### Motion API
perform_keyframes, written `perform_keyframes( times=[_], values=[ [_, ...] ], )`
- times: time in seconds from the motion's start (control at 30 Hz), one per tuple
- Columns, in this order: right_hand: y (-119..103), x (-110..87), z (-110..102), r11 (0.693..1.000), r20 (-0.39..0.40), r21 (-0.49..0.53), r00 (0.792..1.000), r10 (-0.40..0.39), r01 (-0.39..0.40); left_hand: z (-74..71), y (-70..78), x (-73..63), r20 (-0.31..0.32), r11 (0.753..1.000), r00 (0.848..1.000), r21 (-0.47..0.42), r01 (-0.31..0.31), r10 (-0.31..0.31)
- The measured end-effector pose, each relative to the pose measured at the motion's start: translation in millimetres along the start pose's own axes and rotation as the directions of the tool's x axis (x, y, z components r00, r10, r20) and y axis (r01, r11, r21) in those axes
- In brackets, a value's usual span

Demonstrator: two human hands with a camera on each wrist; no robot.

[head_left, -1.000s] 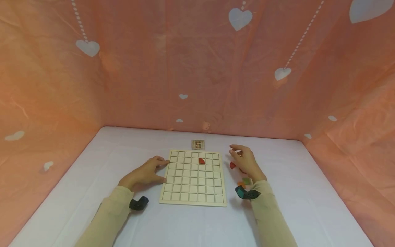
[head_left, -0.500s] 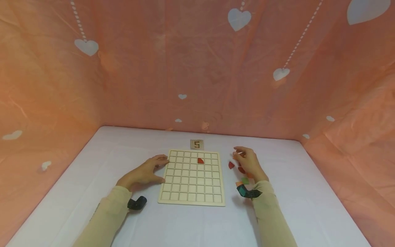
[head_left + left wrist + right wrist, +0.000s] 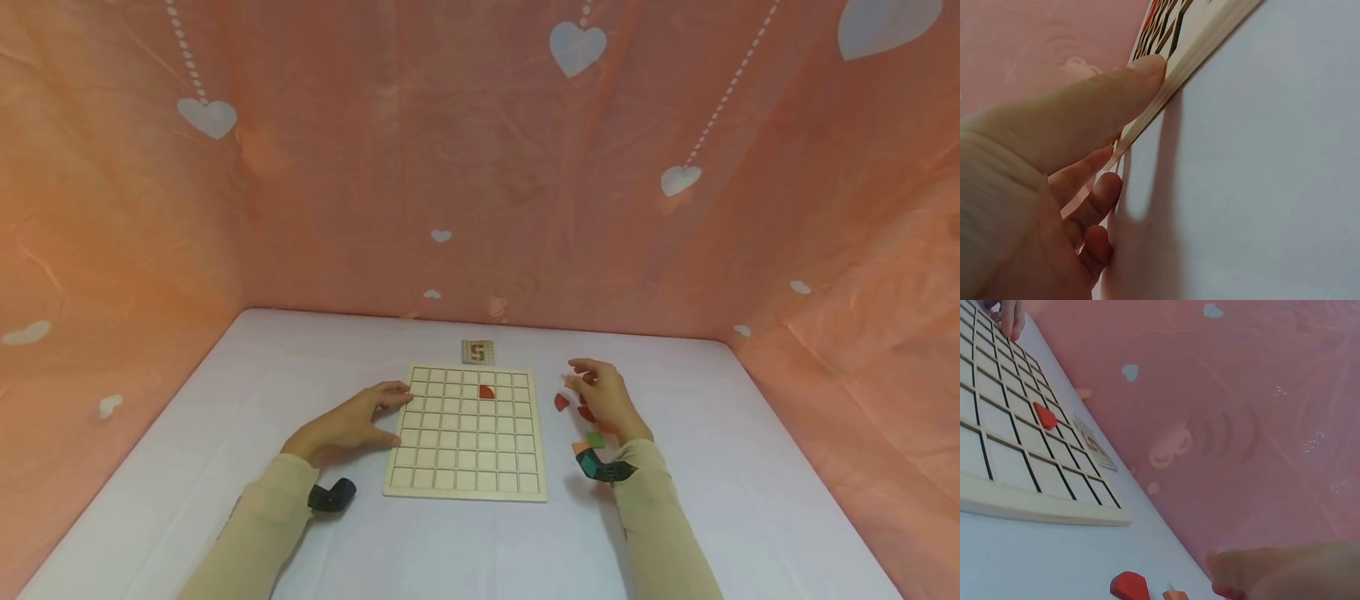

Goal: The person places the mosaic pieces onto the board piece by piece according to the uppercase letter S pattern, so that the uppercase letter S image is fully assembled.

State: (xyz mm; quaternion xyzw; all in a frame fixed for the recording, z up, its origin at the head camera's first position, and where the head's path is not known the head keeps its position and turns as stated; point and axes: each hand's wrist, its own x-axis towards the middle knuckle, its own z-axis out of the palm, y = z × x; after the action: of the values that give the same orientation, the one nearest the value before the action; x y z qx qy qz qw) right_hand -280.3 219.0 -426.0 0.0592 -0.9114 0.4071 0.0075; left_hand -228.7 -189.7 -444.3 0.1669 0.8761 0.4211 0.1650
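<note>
A pale wooden grid board (image 3: 465, 497) lies on the white table, with a red quarter-round piece (image 3: 487, 392) in one of its upper squares. My left hand (image 3: 354, 421) rests at the board's left edge; in the left wrist view its thumb (image 3: 1129, 87) touches the rim. To the right of the board, my right hand (image 3: 606, 396) is over loose pieces, fingers bent and apart. An orange piece (image 3: 571, 382) shows by its thumb tip, beside a red piece (image 3: 561, 402). Another red piece (image 3: 586, 413) lies partly under the hand. Its lower fingers are hidden.
A small patterned card (image 3: 477, 352) lies just beyond the board's far edge. Near the right wrist are a green piece (image 3: 595, 439) and an orange piece (image 3: 581, 447). Pink cloth (image 3: 375, 167) with white hearts hangs around the table.
My right hand has shifted slightly right and nearer, uncovering more of the red pieces and the orange piece by the thumb. The left hand stays at the board's edge.
</note>
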Motion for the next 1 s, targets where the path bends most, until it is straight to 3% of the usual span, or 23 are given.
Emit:
perform_keyframes(
  times=[0.43,0.67,1.0],
  values=[
    [12.2,-0.6,7.2,0.976,-0.033,-0.212,0.999,0.037,-0.043,1.1,-1.9,-3.2,0.022,0.994,0.999,-0.102,0.049,-0.048],
    [14.7,-1.4,12.3,0.976,-0.053,-0.168,0.99,0.13,-0.137,0.9,-3.5,-2.9,0.018,0.99,0.998,-0.121,0.068,-0.067],
    [17.0,0.6,13.2,0.972,-0.111,-0.214,0.991,0.071,-0.094,-0.1,0.2,-3.0,0.018,0.991,0.997,-0.11,0.08,-0.078]
  ],
)
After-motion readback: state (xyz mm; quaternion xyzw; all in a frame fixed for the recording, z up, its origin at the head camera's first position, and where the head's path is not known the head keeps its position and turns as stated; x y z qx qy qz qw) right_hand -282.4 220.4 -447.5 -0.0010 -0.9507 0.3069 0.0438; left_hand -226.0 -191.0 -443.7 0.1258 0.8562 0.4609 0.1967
